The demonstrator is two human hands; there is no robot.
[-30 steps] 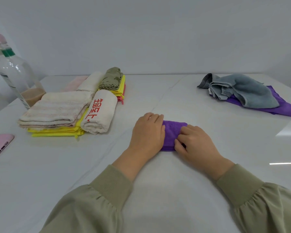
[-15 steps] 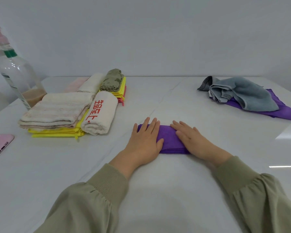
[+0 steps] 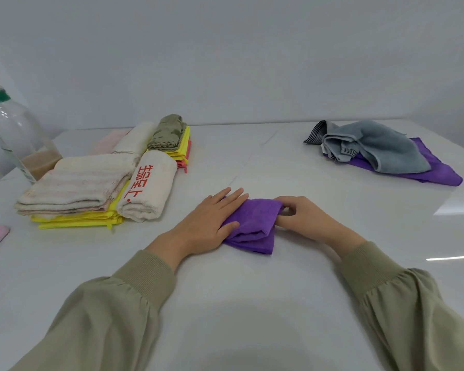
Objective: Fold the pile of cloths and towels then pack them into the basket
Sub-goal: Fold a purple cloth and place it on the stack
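- Two grips work one purple cloth [image 3: 255, 226] lying mid-way across the bench [image 3: 225, 303]: the left grip [image 3: 212, 223] presses it flat with straight fingers, while the right grip [image 3: 303, 218] pinches its right edge.
- Risk: the pinched layer may slip, so the fold springs open or lands crooked.
- The grey towel [image 3: 381, 148] lies unfolded at far right; no basket is visible.

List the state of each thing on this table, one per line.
Folded purple cloth: folded small, flat on the table.
Left hand: flat, pressing it.
Right hand: pinching its right edge.
Spread purple cloth: unfolded, partly covered.
Grey towel: crumpled, unfolded, lying on it.
Striped towel: folded, atop yellow cloths.
Lettered white towel: folded.
Olive cloth: folded, stacked.
Bottle: upright, nearly empty.
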